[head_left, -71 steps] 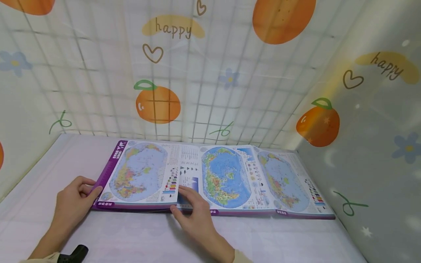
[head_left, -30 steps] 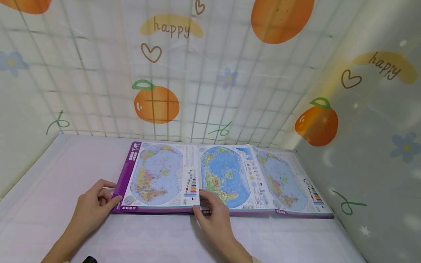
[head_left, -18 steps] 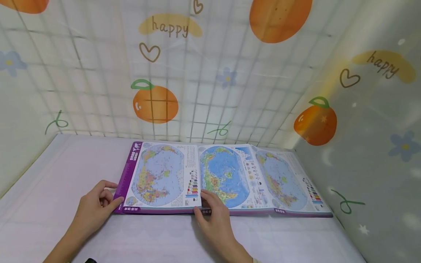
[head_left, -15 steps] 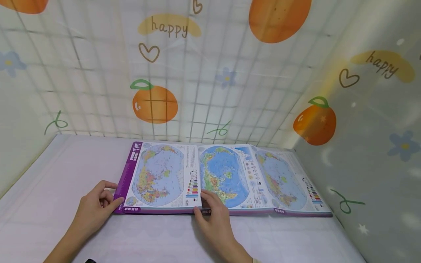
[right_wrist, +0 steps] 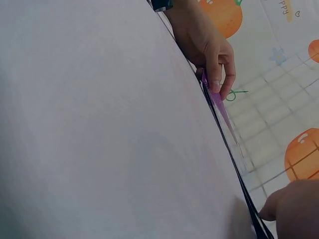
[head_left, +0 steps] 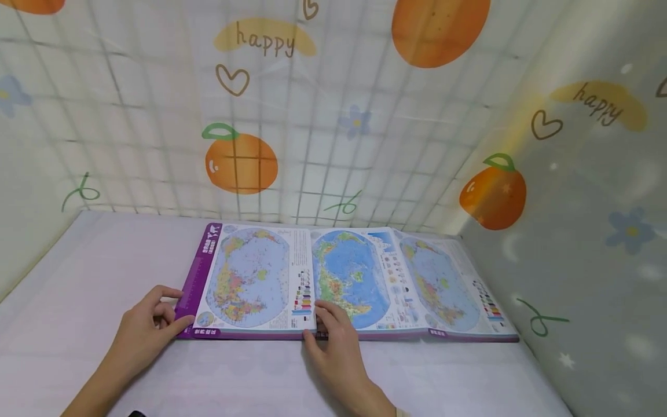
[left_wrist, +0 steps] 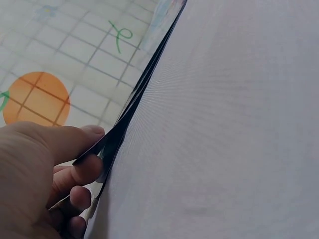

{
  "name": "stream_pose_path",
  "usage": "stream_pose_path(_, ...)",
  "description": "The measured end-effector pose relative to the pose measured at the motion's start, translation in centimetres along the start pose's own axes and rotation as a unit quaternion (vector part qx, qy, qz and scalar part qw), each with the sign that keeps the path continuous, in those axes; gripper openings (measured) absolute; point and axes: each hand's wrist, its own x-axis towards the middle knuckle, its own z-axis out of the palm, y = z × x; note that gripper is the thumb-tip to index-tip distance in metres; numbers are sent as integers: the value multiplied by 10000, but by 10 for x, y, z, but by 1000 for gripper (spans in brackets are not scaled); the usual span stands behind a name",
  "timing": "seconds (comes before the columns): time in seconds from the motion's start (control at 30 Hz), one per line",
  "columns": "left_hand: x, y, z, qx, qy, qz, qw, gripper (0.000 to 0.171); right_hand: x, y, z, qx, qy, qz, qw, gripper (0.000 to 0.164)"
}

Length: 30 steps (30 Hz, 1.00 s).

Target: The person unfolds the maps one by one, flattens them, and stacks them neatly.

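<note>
A world map with a purple left strip (head_left: 195, 289) lies on the table, overlapping the left part of a bluer world map (head_left: 354, 278). To the right lies a third, pale world map (head_left: 443, 284), its panel angled. My left hand (head_left: 140, 327) pinches the purple edge near the front left corner; the left wrist view shows the thumb over a thin dark sheet (left_wrist: 89, 152) and the index finger under it. My right hand (head_left: 336, 347) holds the left map's front right corner, thumb at the front edge and curled fingers at its right side.
A white cloth covers the table (head_left: 250, 382). Behind it stands a wire grid (head_left: 333, 168) seen through a printed curtain with oranges and "happy" lettering. The curtain also hangs at the right side (head_left: 583, 260), close to the third map.
Both hands have slid the left map rightward, covering more of the middle map. Over the last half second, hands and maps have stayed nearly still, and the head view has shifted slightly.
</note>
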Motion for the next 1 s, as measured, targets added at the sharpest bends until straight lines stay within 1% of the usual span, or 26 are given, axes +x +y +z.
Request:
stream_pose_path(0.1, 0, 0, 0, -17, -83, -56, 9999, 43, -1, 0, 0, 30, 77, 94, 9999, 43)
stream_pose_path(0.17, 0, 0, 1, 10, -112, -82, 9999, 42, -1, 0, 0, 178, 103, 312, 9993, 45)
stream_pose_path(0.23, 1, 0, 1, 68, -112, -85, 9999, 42, 0, -1, 0, 451, 96, 651, 9968, 46)
stream_pose_path(0.33, 1, 0, 1, 137, -93, -73, 9998, 41, 0, -2, -1, 999, 20, 1148, 9883, 47)
stream_pose_path(0.43, 0, 0, 1, 150, -87, -34, 9998, 40, 1, -3, -2, 1434, -163, 1409, 9794, 48)
stream_pose_path(0.57, 1, 2, 2, 130, -106, -9, 9999, 38, 2, -4, -4, 1729, -352, 1436, 9738, 49)
stream_pose_path(0.63, 1, 3, 2, 148, -119, -26, 9998, 37, 3, -4, -5, 1844, -365, 1430, 9717, 49)
stream_pose_path(0.8, 1, 2, 1, 248, -96, -37, 9996, 36, 3, -3, -4, 2007, -309, 1420, 9688, 48)
stream_pose_path(1.0, 1, 1, 0, 233, -46, 51, 9997, 37, 4, -2, -5, 2087, -221, 1346, 9684, 47)
